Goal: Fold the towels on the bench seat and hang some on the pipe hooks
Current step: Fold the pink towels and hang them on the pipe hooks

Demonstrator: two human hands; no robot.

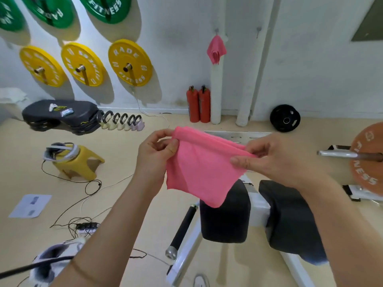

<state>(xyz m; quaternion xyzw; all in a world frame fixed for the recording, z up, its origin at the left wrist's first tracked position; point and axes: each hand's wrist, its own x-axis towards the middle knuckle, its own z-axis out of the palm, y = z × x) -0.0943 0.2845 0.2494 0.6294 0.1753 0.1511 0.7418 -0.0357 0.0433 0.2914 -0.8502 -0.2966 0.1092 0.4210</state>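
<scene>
pink towel (199, 168) is held up in the air in front of the person, above the near end of the bench seat (226, 220), not resting on it. top edge is doubled over and runs left to right, dropping slightly toward the right; that's the long axis. the rest hangs down from that edge, lowest corner pointing down in front of the left black pad

left hand (155, 154) pinches the left end of the top edge, thumb on the near face, fingers curled behind. right hand (275, 160) pinches the right end the same way. both closed on fabric only

second pink towel (216, 49) hangs bunched from a hook (216, 31) on the white pipe (216, 96); another hook (258, 31) sits on the next pipe to the right

room: beige floor (124, 162), white wall (178, 59). yellow plates (124, 54) and green plates (105, 9) on wall pegs. two red fire extinguishers (193, 104) just left of the pipe base, black plate (285, 121) leaning on the wall. barbell (335, 154) with an orange plate (364, 158) at right. yellow stool (78, 162) and loose cables (91, 183) on the floor at left
</scene>
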